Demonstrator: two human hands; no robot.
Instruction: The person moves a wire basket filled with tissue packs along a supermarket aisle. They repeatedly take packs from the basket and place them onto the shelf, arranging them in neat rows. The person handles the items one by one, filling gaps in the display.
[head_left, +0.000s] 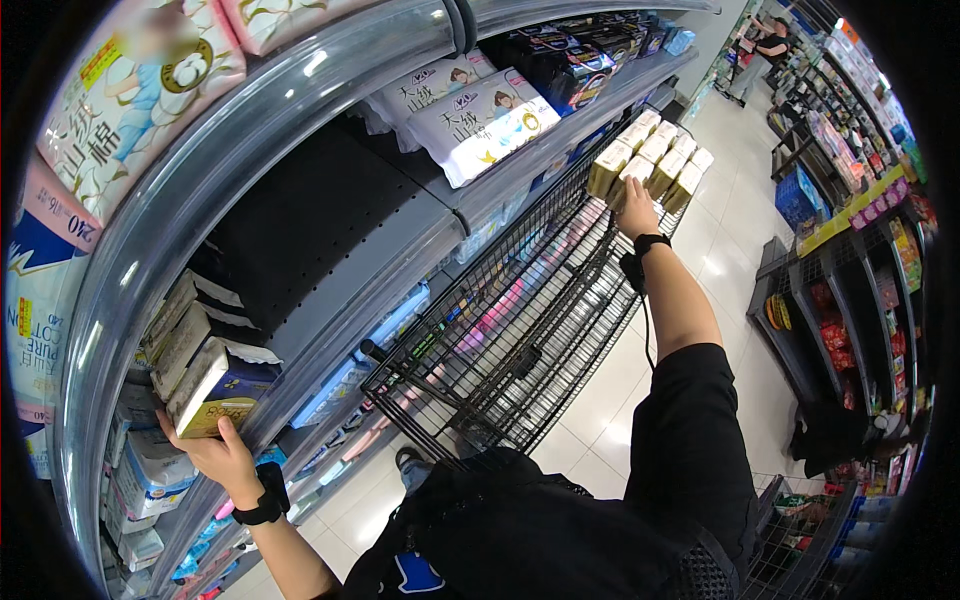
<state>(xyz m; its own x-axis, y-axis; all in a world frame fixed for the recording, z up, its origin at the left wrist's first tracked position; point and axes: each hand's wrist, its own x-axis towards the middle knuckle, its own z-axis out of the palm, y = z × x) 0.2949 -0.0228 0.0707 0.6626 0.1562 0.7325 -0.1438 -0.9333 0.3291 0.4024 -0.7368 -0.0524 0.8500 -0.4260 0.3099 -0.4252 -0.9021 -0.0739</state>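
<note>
On the left, my left hand (214, 454) grips the lower end of a white, navy and yellow soft pack (225, 390). That pack is the front one of a short row standing on a dark shelf (315, 262). My right arm stretches forward to the far end of a black wire shopping cart (517, 330). There my right hand (637, 210) has its fingers on a white-topped, gold-sided pack (634, 169), one of several in rows. Its thumb is mostly hidden. Both wrists wear black bands.
Transparent rails (360, 97) edge the curved shelves. Pads in grey-and-white packs (487, 124) lie farther along, beside black packs (577, 71). Tiled floor (592, 427) runs right of the cart, towards a display rack (810, 322). A person (772, 49) stands far down the aisle.
</note>
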